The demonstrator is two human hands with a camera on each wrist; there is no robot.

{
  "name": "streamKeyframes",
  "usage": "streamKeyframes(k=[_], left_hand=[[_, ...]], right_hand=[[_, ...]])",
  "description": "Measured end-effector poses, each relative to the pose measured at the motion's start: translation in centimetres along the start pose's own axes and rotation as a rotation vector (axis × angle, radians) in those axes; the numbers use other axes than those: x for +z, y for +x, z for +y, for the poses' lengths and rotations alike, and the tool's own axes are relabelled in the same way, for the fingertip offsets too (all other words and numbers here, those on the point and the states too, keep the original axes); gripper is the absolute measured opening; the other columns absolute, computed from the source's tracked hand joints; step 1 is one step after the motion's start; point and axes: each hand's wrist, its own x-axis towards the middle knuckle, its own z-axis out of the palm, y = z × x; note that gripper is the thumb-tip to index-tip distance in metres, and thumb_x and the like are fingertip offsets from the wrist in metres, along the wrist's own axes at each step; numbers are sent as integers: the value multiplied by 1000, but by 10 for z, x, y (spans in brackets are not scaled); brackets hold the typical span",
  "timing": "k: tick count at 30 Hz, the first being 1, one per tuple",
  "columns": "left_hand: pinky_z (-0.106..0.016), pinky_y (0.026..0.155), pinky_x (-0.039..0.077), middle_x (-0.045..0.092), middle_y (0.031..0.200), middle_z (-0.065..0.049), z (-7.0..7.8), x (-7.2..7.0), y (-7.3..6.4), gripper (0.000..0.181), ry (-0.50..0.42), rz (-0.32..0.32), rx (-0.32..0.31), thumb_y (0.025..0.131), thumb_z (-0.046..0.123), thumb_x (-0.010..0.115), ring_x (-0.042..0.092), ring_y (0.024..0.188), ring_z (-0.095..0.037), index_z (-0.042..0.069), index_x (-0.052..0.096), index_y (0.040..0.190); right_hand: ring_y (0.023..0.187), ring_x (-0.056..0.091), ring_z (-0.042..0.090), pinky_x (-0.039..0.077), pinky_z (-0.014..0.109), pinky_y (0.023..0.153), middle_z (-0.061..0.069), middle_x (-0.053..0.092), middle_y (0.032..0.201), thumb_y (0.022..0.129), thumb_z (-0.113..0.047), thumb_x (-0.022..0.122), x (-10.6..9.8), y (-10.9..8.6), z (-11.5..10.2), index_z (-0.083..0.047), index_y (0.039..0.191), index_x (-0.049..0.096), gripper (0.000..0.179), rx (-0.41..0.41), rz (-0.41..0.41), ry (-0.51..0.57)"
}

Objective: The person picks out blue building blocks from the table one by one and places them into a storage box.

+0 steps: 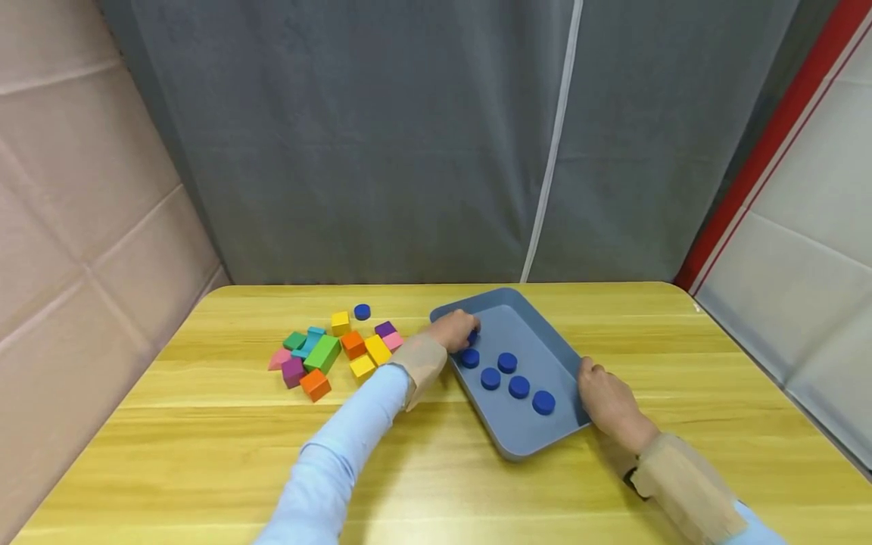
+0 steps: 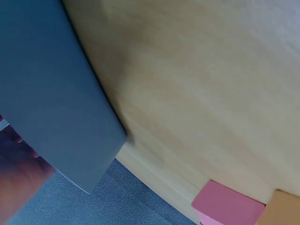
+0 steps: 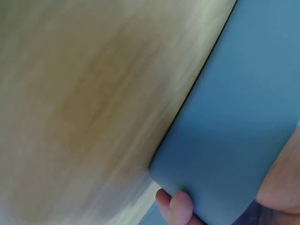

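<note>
A blue-grey tray [image 1: 538, 435] stands at a slant on the wooden table, with several round blue discs [image 1: 519, 387] lying flat inside. My left hand [image 1: 453, 331] reaches over the tray's far left side and pinches a blue disc [image 1: 473, 337] low over the tray floor; the fingers partly hide it. In the left wrist view the tray's outer wall [image 2: 56, 103] covers most of that hand [image 2: 21, 187]. My right hand [image 1: 613, 401] grips the tray's right rim near its front corner. Its fingers [image 3: 180, 208] curl over the wall in the right wrist view.
Left of the tray lies a loose group of coloured blocks, among them a green block [image 1: 322, 353], an orange cube [image 1: 316, 385] and a pink block [image 2: 229, 204]. One more blue disc [image 1: 362, 312] lies behind them. A grey curtain [image 1: 381, 151] hangs behind the table [image 1: 204, 454].
</note>
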Motion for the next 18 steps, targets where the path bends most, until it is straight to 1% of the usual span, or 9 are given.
streamKeyframes(k=[1, 3, 8, 12, 18], left_hand=[[-27, 82, 46, 62, 105, -9, 2, -2, -3, 28, 5, -1, 0, 83, 5, 60, 57, 97, -19, 6, 62, 110], [-26, 82, 46, 62, 106, -9, 3, -2, -4, 29, 12, -7, -5, 83, 4, 59, 57, 96, -19, 7, 62, 111], [-26, 80, 47, 62, 107, -9, 3, -1, -3, 30, 5, -11, -24, 82, 2, 58, 57, 94, -18, 8, 62, 111], [-26, 80, 47, 61, 109, -9, 3, -1, -3, 33, -19, -23, -46, 82, 2, 58, 57, 94, -18, 7, 59, 115], [-26, 80, 46, 59, 112, -11, 3, -2, -3, 37, -47, -28, -58, 83, 1, 57, 55, 95, -18, 5, 56, 119]], right_hand=[[47, 53, 28, 43, 36, 37, 18, 45, 59, 74, 13, 51, 0, 0, 0, 15, 82, 41, 13, 0, 3, 1], [47, 53, 29, 43, 36, 37, 18, 45, 59, 74, 13, 51, -1, 0, -1, 15, 81, 40, 13, -1, 8, 1], [47, 53, 29, 44, 36, 37, 19, 45, 58, 75, 13, 51, -1, -1, -1, 14, 80, 41, 11, 0, 18, -3], [47, 53, 29, 44, 37, 38, 19, 45, 58, 75, 14, 50, -1, -1, -1, 14, 80, 41, 10, 0, 23, -1], [46, 53, 29, 43, 36, 37, 19, 45, 58, 76, 14, 50, -1, -1, -1, 14, 80, 41, 10, 0, 21, 6]])
